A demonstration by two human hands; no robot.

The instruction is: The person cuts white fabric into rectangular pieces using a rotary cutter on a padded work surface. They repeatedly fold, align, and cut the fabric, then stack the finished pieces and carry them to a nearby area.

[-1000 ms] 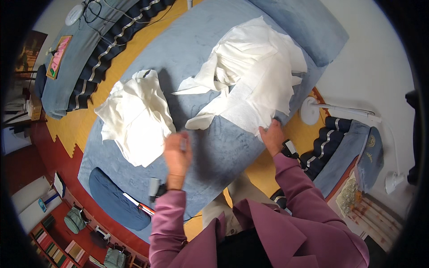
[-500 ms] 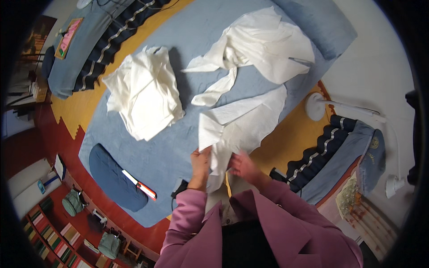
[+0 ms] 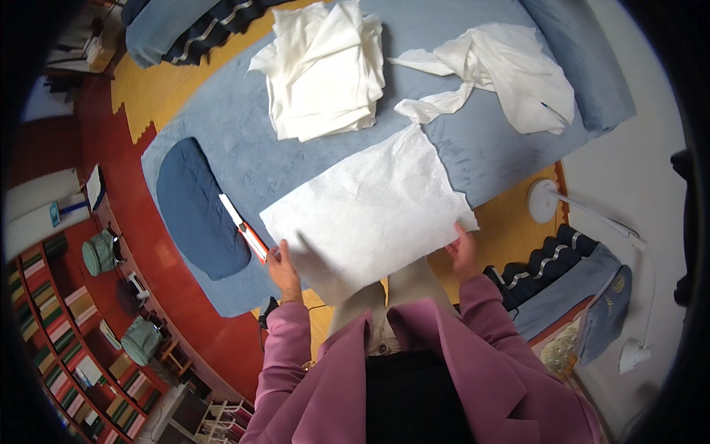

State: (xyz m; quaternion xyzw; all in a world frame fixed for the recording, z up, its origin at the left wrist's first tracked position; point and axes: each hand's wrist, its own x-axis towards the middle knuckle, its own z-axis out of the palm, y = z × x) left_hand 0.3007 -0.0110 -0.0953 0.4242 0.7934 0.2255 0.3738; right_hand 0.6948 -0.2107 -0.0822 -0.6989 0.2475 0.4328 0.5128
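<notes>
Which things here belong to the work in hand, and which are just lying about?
Likely in the work:
- white sheet, held by the left hand and right hand
- pile of white sheets
- loose white heap

Apparently just lying about:
- orange-and-white tool
- dark blue cushion
- white lamp

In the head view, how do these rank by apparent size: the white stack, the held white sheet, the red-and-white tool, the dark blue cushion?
Largest to smallest:
1. held white sheet
2. white stack
3. dark blue cushion
4. red-and-white tool
Nearness may enlarge the held white sheet.
</notes>
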